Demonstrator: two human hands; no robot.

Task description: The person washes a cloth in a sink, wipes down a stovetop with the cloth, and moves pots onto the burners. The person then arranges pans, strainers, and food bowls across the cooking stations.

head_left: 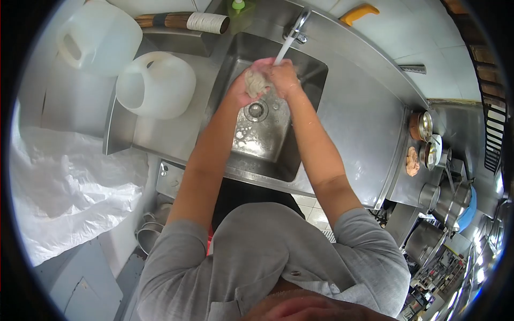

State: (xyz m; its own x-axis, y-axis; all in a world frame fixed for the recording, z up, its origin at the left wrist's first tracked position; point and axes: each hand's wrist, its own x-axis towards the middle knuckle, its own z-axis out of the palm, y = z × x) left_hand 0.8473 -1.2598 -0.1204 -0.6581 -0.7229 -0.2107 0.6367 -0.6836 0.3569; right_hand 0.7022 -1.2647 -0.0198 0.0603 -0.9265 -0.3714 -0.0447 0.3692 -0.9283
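Note:
My left hand (240,92) is closed around a pale beige, crumpled, soft-looking lump (257,83), possibly a cloth or sponge. Right beside it, my right hand (285,79) has its fingers curled in toward the left hand; what they grip, if anything, is hidden. Water (282,52) runs from the metal tap (301,24) onto both hands. Below them is the steel sink (265,142), its round drain (256,111) partly under the hands, with wet patches and suds on the bottom.
Two translucent plastic jugs (174,88) stand left of the sink. Behind them lies a bristle brush (206,22) near a green-topped bottle (239,5). A yellow-orange handle (360,14) rests at the back. Pots (450,200) and small bowls (424,124) sit at the far right.

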